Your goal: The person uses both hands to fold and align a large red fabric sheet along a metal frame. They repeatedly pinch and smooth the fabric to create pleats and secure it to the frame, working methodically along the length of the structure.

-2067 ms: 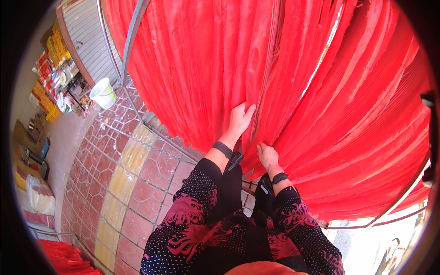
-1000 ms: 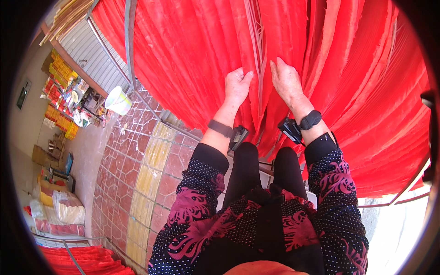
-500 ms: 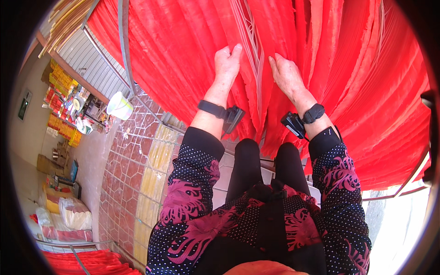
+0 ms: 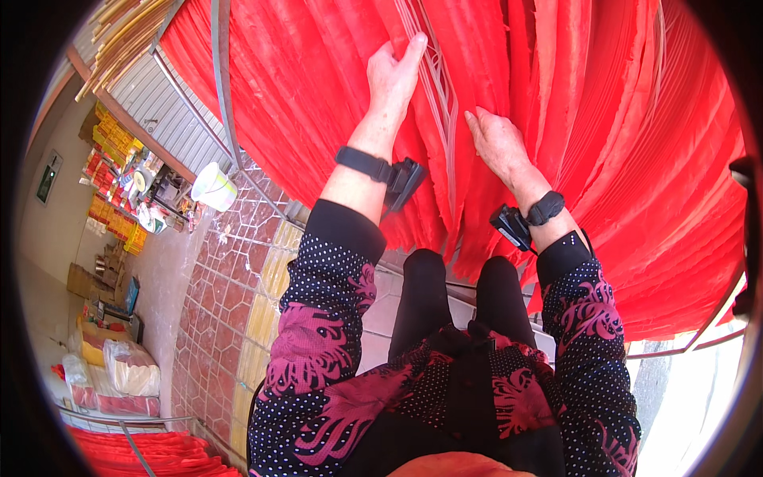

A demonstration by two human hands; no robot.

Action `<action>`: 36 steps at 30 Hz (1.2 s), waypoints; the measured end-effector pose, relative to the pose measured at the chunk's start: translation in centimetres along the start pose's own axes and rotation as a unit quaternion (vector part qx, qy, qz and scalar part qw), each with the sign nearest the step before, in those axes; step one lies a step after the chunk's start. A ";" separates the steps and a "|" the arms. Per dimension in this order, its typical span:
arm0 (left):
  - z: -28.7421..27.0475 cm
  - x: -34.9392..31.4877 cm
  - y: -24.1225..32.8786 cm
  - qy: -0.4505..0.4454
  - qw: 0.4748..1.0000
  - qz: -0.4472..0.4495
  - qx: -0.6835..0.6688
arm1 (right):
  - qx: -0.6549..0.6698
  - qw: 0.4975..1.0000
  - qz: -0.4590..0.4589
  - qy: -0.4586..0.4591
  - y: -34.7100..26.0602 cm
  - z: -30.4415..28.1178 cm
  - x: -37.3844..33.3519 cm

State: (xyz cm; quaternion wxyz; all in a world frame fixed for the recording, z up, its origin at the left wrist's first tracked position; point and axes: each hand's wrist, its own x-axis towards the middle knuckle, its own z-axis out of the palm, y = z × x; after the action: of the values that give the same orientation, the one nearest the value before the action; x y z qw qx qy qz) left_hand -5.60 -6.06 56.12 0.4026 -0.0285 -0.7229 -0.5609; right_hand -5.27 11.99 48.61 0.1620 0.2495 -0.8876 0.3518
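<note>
Cloth point(image 4: 302, 119), bright red, gathered in long narrow folds, ahead of left hand point(image 4: 392, 75) and right hand point(image 4: 498, 143), touching both, spreading well out to either side of them. Left hand: up against cloth, farther forward than right hand, fingers curled in, thumb stretched out and apart from them. Can't tell whether any fold is pinched. Right hand: lower and nearer the body, half closed, fingers bent, fingertips at a fold, thumb side toward left hand; firm hold or mere touch, can't tell. Pale strands point(image 4: 445, 99) in an opening between folds, running between the two hands, just right of left thumb. Dark wristbands point(image 4: 364, 163) behind both hands, each with small black device point(image 4: 407, 184) on the inner side. Left of left hand: grey metal bar point(image 4: 222, 79) near; white bucket point(image 4: 214, 188) farther out and lower; yellow and red boxes point(image 4: 115, 139) well apart. Far up-left of left hand: thin yellowish sticks point(image 4: 131, 44), bundled. Behind and left of left hand: reddish paving tiles point(image 4: 214, 310); far lower left, more red fabric point(image 4: 151, 453).
</note>
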 end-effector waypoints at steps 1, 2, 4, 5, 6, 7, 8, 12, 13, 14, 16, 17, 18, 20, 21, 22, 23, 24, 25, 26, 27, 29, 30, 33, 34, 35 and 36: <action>0.2 0.2 0.2 0.006 1.000 -0.009 0.016 | 0.001 1.000 -0.002 -0.004 0.0 -0.1 -0.1; 0.6 0.8 0.3 0.016 1.000 0.005 0.026 | -0.001 1.000 -0.001 -0.008 -0.1 -0.2 -0.1; 1.5 1.9 0.0 0.029 0.999 0.027 0.007 | -0.005 1.000 -0.004 -0.016 -0.3 -0.3 -0.3; 1.8 2.3 -0.4 0.034 0.999 0.030 0.010 | -0.008 1.000 -0.009 -0.018 -0.3 -0.4 -0.3; 2.1 2.6 -0.8 0.035 0.999 0.022 0.018 | -0.011 1.000 -0.013 -0.021 -0.3 -0.5 -0.3; 2.3 2.8 -1.1 0.036 0.999 0.007 0.026 | -0.008 1.000 -0.015 -0.021 -0.4 -0.6 -0.4; 2.6 3.0 -1.5 0.042 0.999 0.014 -0.005 | -0.004 1.000 -0.017 -0.021 -0.3 -0.7 -0.5; 2.5 2.9 -2.0 0.072 0.996 0.002 -0.048 | 0.006 1.000 -0.022 -0.012 -0.1 -0.8 -0.6; 2.2 3.0 -2.1 0.082 0.996 -0.004 -0.039 | 0.009 1.000 -0.021 -0.009 0.0 -0.8 -0.6; 1.9 3.0 -2.1 0.096 0.995 -0.003 -0.037 | 0.012 1.000 -0.019 -0.007 0.1 -0.8 -0.6; 1.1 3.2 -2.4 0.100 0.995 -0.025 0.004 | 0.007 1.000 -0.019 -0.001 0.2 -0.8 -0.6; 0.8 3.4 -2.6 0.107 0.994 -0.024 0.017 | -0.002 1.000 -0.020 0.001 0.2 -0.8 -0.6; 0.5 3.6 -2.7 0.099 0.992 -0.055 0.064 | -0.011 1.000 -0.019 0.005 0.3 -0.8 -0.6; 0.4 3.6 -3.1 0.086 0.996 -0.037 0.004 | -0.007 1.000 -0.015 0.005 0.2 -0.7 -0.6; 0.3 3.5 -3.2 0.080 0.996 -0.025 -0.026 | -0.005 1.000 -0.011 0.005 0.2 -0.6 -0.6; 0.6 3.2 -3.3 0.074 0.996 -0.017 -0.042 | 0.007 1.000 -0.007 0.002 0.3 -0.5 -0.6; 1.0 2.6 -3.4 0.062 0.996 0.001 -0.065 | 0.019 1.000 -0.002 0.000 0.4 -0.3 -0.6; 1.5 1.7 -3.6 0.037 0.993 0.005 -0.116 | 0.031 1.000 0.004 -0.003 0.5 -0.1 -0.6; 1.9 0.8 -3.8 0.013 0.986 0.010 -0.168 | 0.024 1.000 0.003 -0.002 0.8 0.1 -0.7; 2.1 -0.3 -4.1 -0.006 0.987 0.038 -0.154 | 0.017 1.000 0.002 -0.001 1.1 0.3 -0.8; 2.2 -1.2 -4.4 -0.006 0.987 0.031 -0.155 | 0.010 1.000 0.001 0.001 1.4 0.5 -0.8; 2.4 -2.8 -5.2 -0.012 0.990 0.005 -0.137 | 0.029 0.999 -0.022 0.032 1.8 1.2 -0.8; 2.6 -3.6 -5.7 -0.006 0.991 -0.006 -0.134 | 0.038 0.998 -0.033 0.048 2.0 1.4 -0.9; 2.6 -6.2 -7.3 -0.006 0.998 -0.048 -0.043 | 0.044 0.998 -0.023 0.046 2.4 1.8 -1.2; 2.6 -6.7 -7.8 0.002 0.997 -0.069 -0.018 | 0.049 0.998 -0.010 0.033 2.4 1.8 -1.2; 2.6 -7.1 -8.2 0.015 0.998 -0.068 -0.001 | 0.053 0.998 0.003 0.020 2.4 1.8 -1.3; 2.5 -7.4 -8.5 0.022 0.996 -0.085 0.024 | 0.058 0.998 0.015 0.007 2.4 1.8 -1.3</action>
State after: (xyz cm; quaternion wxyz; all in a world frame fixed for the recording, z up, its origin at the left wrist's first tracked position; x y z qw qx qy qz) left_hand -6.17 -4.06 44.78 0.3699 0.0558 -0.7269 -0.5759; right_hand -5.71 12.67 45.48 0.1486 0.2426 -0.8681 0.4068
